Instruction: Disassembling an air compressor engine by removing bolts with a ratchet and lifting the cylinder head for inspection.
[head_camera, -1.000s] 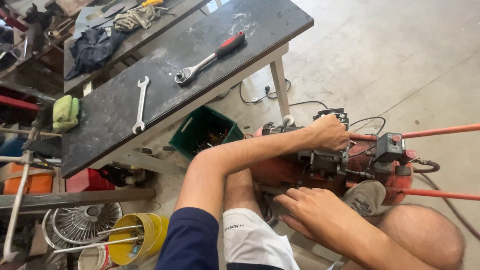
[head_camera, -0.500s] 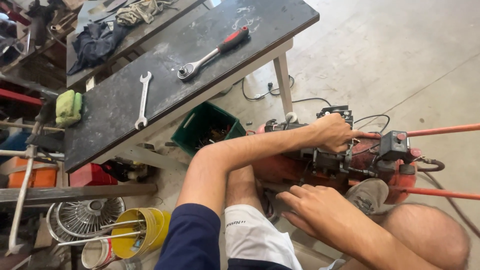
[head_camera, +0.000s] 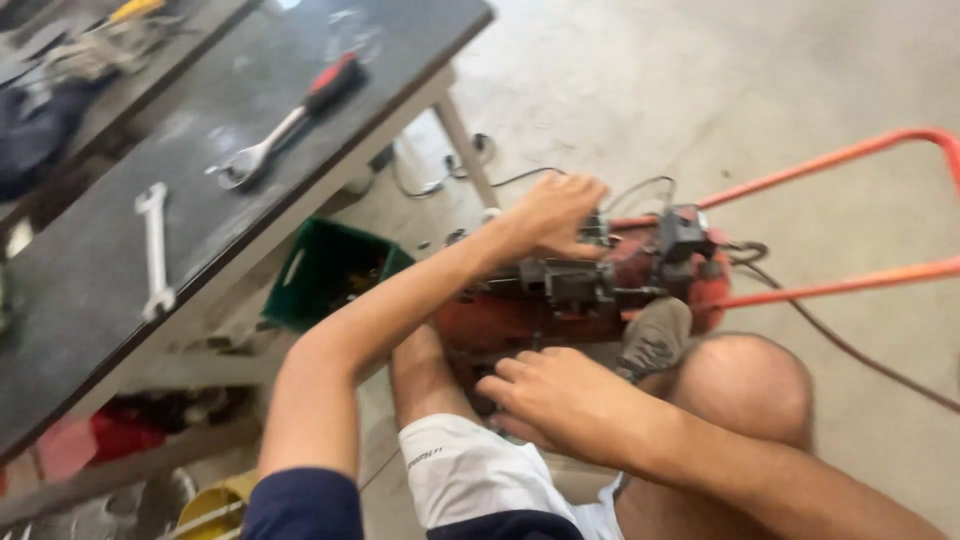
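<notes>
A red machine (head_camera: 520, 320) with a dark engine block (head_camera: 570, 285) and an orange tube handle (head_camera: 850, 155) lies on the concrete floor between my knees. My left hand (head_camera: 550, 215) reaches over it and rests on the top of the engine, fingers curled on a part there. My right hand (head_camera: 560, 400) sits low at the near side of the machine, fingers bent against its underside; what they grip is hidden. A grey shoe (head_camera: 655, 335) presses against the machine.
A black workbench (head_camera: 90, 340) stands at the left with a ratchet wrench (head_camera: 290, 120) and a combination spanner (head_camera: 155, 250) on it. A green crate (head_camera: 325, 275) sits under the bench. A black cable (head_camera: 850, 345) trails right across the floor.
The view has swung left and closer, blurring. My left hand stays on the engine top and my right hand stays low at the machine's near side.
</notes>
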